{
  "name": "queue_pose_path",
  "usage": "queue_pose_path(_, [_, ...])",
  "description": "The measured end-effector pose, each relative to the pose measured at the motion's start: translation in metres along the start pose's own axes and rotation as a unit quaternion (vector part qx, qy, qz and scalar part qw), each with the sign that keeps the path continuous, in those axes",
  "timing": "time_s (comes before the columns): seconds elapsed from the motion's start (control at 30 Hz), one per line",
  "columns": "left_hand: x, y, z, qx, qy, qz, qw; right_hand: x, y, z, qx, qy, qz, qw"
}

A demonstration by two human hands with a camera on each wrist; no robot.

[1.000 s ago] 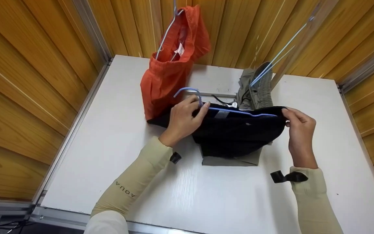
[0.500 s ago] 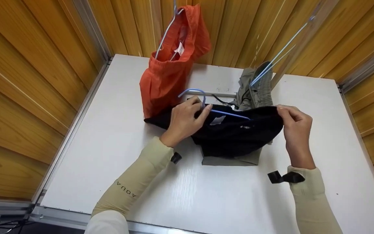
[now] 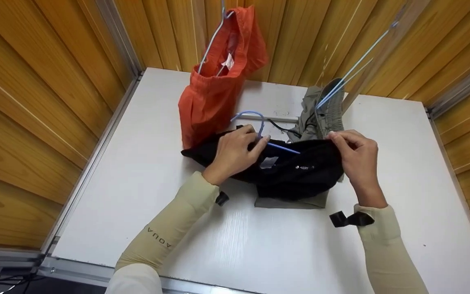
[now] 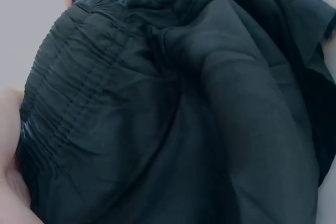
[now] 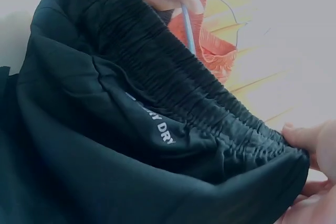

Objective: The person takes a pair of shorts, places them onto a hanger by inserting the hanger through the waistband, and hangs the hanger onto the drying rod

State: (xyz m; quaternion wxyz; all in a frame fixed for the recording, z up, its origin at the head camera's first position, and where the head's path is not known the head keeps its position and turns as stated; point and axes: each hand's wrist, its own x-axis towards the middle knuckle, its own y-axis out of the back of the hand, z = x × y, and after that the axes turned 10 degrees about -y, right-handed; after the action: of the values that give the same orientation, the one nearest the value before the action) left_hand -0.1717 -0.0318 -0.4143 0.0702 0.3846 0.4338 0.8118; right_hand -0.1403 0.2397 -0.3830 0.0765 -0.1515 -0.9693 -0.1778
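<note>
Black shorts (image 3: 300, 179) with a gathered elastic waistband are held up between my two hands in the head view. My left hand (image 3: 237, 151) grips a blue hanger (image 3: 286, 148) just under its hook, together with the waistband. The hanger's right arm slopes down into the waist opening, its end hidden by cloth. My right hand (image 3: 357, 153) pinches the waistband's right end between thumb and fingers. In the right wrist view, white lettering (image 5: 164, 132) shows on the shorts (image 5: 105, 124). Gathered black cloth (image 4: 157, 103) fills most of the left wrist view.
Orange shorts (image 3: 208, 98) hang on a light blue hanger at the back left. Behind the black shorts are grey-green shorts (image 3: 333, 114) with another blue hanger (image 3: 353, 67). A white table (image 3: 202, 245) lies below, with wood-panelled walls (image 3: 23, 102) around it.
My right hand has moved left, drawing the waistband's right end inward. The hanger's right arm has gone from lying along the waistband to tilting down into the cloth. My left hand shifted slightly right.
</note>
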Motion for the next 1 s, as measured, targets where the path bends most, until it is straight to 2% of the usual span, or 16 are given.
queue_pose_path(0.13, [-0.001, 0.0, -0.001, 0.015, -0.004, -0.017, 0.9997, 0.0, -0.002, -0.007, 0.001, 0.027, -0.01, 0.9996])
queue_pose_path(0.3, [0.001, 0.002, 0.0, -0.005, -0.003, -0.007, 1.0, -0.002, -0.013, -0.008, -0.014, 0.052, -0.018, 0.9984])
queue_pose_path(0.47, [0.002, 0.004, 0.0, -0.035, 0.009, -0.005, 0.9993, -0.003, -0.024, 0.0, -0.041, 0.039, -0.018, 0.9982])
queue_pose_path(0.63, [0.001, 0.004, -0.001, -0.049, 0.019, 0.002, 0.9986, -0.006, -0.028, 0.007, -0.09, 0.031, -0.045, 0.9945])
queue_pose_path(1.0, [0.0, 0.009, -0.008, -0.074, 0.045, 0.01, 0.9962, -0.01, -0.015, 0.019, -0.173, 0.033, -0.119, 0.977])
